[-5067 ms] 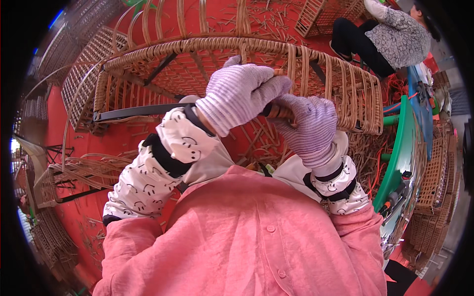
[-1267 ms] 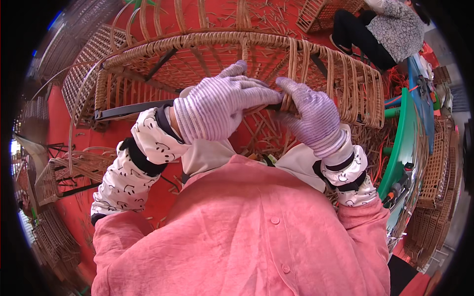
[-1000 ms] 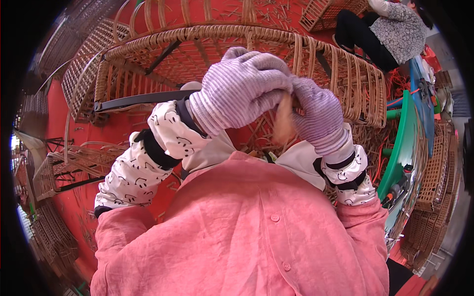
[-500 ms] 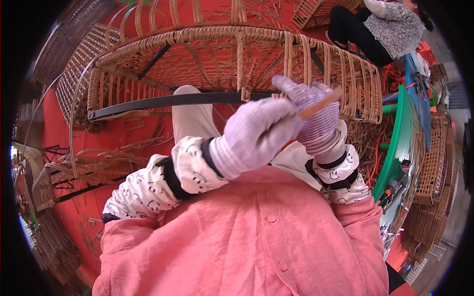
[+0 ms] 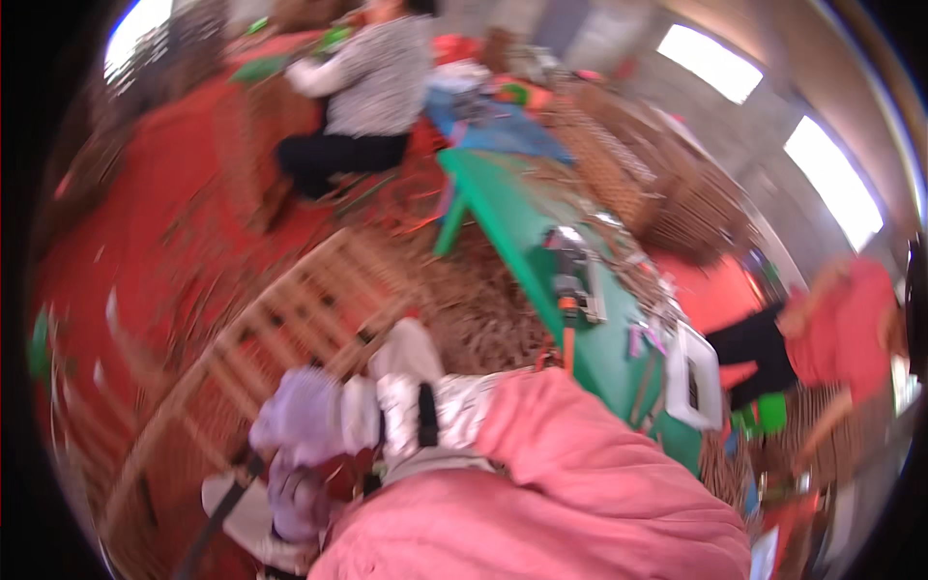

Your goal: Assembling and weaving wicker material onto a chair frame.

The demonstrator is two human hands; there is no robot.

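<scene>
Both my hands, in pale lilac knit gloves, are low at the left, close together and blurred by motion. The right hand (image 5: 302,416) lies above the left hand (image 5: 300,501), beside the rim of a half-woven rattan basket (image 5: 256,353) with open slats. Its fingers look bent, but smear hides whether they grip anything. Partly covered by the basket and my sleeve, the left hand's fingers cannot be made out. A dark flat strip (image 5: 217,517) runs down and left from near the hands. No cane strip shows clearly between the gloves.
To the right stands a green bench (image 5: 512,232) with an orange-handled tool (image 5: 568,314), cane scraps and a white plastic container (image 5: 691,377). A person in a patterned top (image 5: 377,82) sits far off; another in pink (image 5: 841,319) is at right. Rattan scraps litter the red floor (image 5: 174,193).
My view has swung to the right, bringing in the bench and a second person. Both hands have shifted to the lower left of the picture. The brown strip held earlier is no longer distinct.
</scene>
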